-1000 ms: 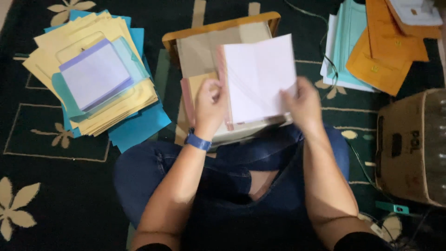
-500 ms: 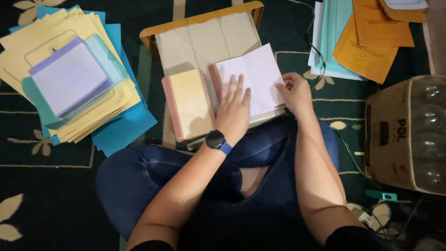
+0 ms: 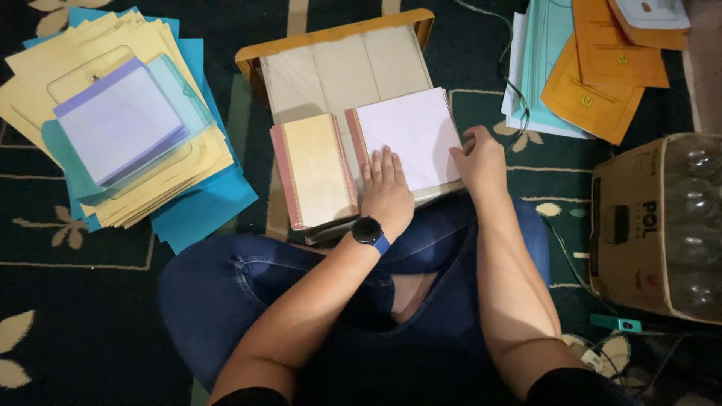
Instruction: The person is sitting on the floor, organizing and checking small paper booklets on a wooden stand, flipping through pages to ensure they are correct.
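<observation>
A: Where's the paper [image 3: 410,135]?
B: On the tray [image 3: 338,45], by the booklet [image 3: 316,169]. Left hand [image 3: 386,192] flat, pressing; right hand [image 3: 477,158] spread at its edge, holding nothing.
A: Handling?
B: Prob. light, floppy, creases easily; lift by edges w/ both hands.

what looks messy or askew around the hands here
The left pile of cream and blue folders is fanned out unevenly, and the orange envelopes at the top right overlap at angles. The white sheet lies flat and square under the left hand and right hand. Nothing looks spilled or torn.
</observation>
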